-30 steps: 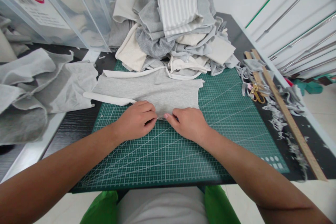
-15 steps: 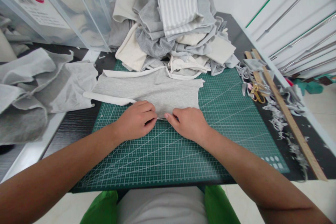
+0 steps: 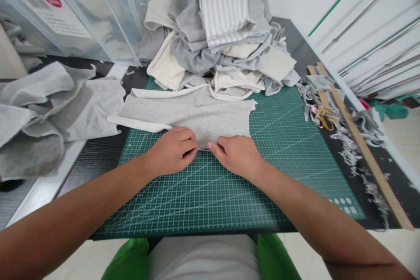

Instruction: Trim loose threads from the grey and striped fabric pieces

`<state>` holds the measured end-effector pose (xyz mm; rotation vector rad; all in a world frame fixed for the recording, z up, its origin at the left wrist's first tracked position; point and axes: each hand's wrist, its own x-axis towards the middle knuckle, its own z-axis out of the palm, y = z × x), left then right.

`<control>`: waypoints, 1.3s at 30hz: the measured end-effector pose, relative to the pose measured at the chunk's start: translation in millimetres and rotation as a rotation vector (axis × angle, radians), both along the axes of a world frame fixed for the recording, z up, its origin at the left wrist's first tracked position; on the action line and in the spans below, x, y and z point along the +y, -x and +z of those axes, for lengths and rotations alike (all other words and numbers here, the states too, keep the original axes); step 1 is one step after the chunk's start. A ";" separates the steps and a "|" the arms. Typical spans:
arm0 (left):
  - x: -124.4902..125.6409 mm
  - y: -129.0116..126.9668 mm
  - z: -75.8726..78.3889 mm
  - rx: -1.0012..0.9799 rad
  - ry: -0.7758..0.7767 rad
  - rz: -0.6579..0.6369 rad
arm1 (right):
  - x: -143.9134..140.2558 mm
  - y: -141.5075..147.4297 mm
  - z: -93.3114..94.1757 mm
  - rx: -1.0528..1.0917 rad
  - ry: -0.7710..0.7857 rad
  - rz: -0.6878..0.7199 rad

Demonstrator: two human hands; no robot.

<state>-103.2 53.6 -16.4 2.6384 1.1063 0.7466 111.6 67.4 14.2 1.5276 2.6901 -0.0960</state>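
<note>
A light grey piece of knit fabric (image 3: 197, 113) lies on the green cutting mat (image 3: 203, 201), its long edges curling to a paler side. My left hand (image 3: 173, 151) is closed on the near edge of this fabric, left of the middle. A short way to the right, my right hand (image 3: 234, 153) pinches the same edge between thumb and curled fingers. A small stretch of the edge shows between the two hands. What lies under the fingers is hidden.
Behind the mat rises a heap of folded grey, cream and striped fabrics (image 3: 223, 17). More grey fabric (image 3: 46, 118) lies at left, before a clear plastic bin (image 3: 108, 30). At right are a wooden ruler (image 3: 367, 153), gold-handled scissors (image 3: 323, 119) and fabric scraps (image 3: 349, 153).
The whole view has shifted slightly to the right. Both hands stay on the near edge of the fabric, with almost no visible movement.
</note>
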 end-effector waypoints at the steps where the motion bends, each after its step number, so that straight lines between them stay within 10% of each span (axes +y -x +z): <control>1: 0.0 0.1 -0.1 0.001 0.001 -0.001 | 0.1 0.0 -0.2 0.002 -0.006 0.002; 39: -0.9 0.3 0.1 0.000 0.005 0.003 | 0.2 -0.2 -2.3 0.002 -0.022 0.009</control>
